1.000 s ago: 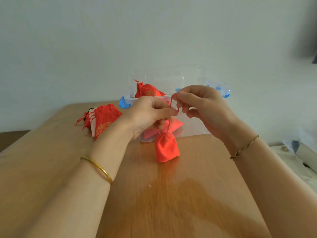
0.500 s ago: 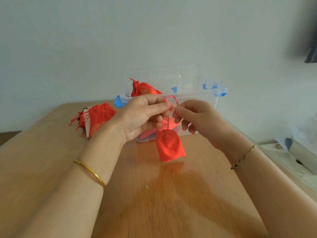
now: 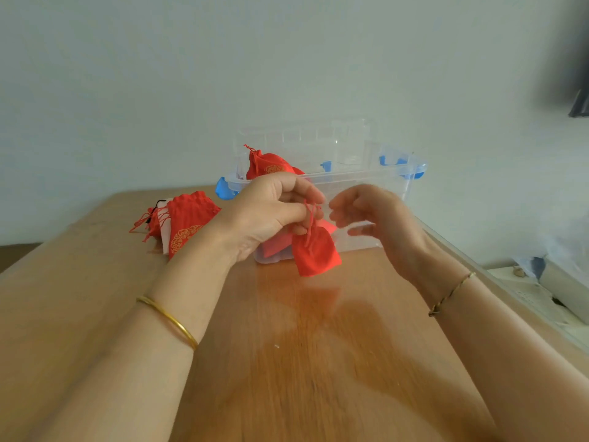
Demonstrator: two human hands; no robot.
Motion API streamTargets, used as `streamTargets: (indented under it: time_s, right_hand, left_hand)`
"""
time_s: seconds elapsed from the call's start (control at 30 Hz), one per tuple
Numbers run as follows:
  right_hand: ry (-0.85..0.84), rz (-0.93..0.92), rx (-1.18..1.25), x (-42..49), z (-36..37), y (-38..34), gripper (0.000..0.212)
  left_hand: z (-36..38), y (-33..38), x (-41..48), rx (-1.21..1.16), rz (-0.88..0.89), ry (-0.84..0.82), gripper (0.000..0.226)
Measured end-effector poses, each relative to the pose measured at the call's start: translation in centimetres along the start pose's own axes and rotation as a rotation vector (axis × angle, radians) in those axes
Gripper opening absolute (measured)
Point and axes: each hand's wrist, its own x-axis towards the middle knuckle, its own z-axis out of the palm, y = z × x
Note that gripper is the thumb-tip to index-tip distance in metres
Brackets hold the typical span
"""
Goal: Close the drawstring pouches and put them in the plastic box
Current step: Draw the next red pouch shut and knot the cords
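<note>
Pinching the small red cloth drawstring pouch by its cords so it hangs just below the fingers of my left hand, right hand slack and empty alongside, I'd lift it over the rim of the clear plastic box just beyond, then let go.

Right hand blurred, dark object cut off at right edge

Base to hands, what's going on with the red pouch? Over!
Left grip pinches pouch string; pouch hangs, looks shut, before box. Right grip open, off it. Nothing between pouch and box.
</note>
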Motion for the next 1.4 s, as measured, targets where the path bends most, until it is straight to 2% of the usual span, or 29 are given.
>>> streamTargets:
  time_s: [0.03,0.1,0.2,0.33,0.47,0.6,0.8,0.9,1.0,1.1,1.2,1.3,1.4]
  right_hand:
    - [0.017,-0.008,0.096,0.2,0.0,0.2,0.028]
    - [-0.062,0.024,0.237,0.2,0.5,0.7,0.027]
    - [-0.211,0.097,0.246,0.1,1.0,1.2,0.025]
    - [-0.325,0.184,0.321,0.1,1.0,1.5,0.024]
    - [-0.375,0.166,0.302,0.0,1.1,1.6,0.024]
    - [-0.260,0.161,0.330,0.1,1.1,1.4,0.017]
    - [-0.080,0.125,0.269,0.1,0.7,1.1,0.027]
    - [0.008,0.143,0.111,0.1,0.5,1.1,0.027]
    - [0.110,0.121,-0.177,0.3,0.2,1.7,0.023]
    - [0.173,0.104,-0.514,0.8,-0.3,2.7,0.022]
    - [0.149,0.120,-0.669,0.8,0.0,3.3,0.023]
    - [0.096,0.139,-0.670,0.7,0.4,3.5,0.022]
    - [0.088,0.112,-0.597,0.6,0.5,3.3,0.022]
  left_hand:
    - [0.0,0.1,-0.1,0.062,0.024,-0.026,0.021]
    - [0.3,0.1,-0.1,0.176,0.123,-0.050,0.021]
    - [0.7,-0.3,0.2,0.319,0.264,0.002,0.024]
    - [0.5,-1.1,0.5,0.454,0.386,0.130,0.030]
    - [0.4,-1.4,0.7,0.445,0.420,0.176,0.035]
    - [0.2,-1.4,0.7,0.444,0.424,0.206,0.027]
    - [-0.8,-1.9,0.9,0.496,0.305,0.281,0.008]
    - [-1.5,-1.5,0.7,0.622,0.236,0.266,0.013]
    - [-2.0,-0.8,0.4,0.782,0.121,0.226,0.024]
    - [-2.2,-0.4,0.3,0.653,0.036,0.193,0.028]
    - [-1.3,-0.1,0.1,0.290,0.010,0.109,0.026]
    - [-0.1,0.0,-0.1,-0.040,0.046,0.058,0.028]
    - [0.2,-0.2,-0.1,-0.164,0.042,0.037,0.033]
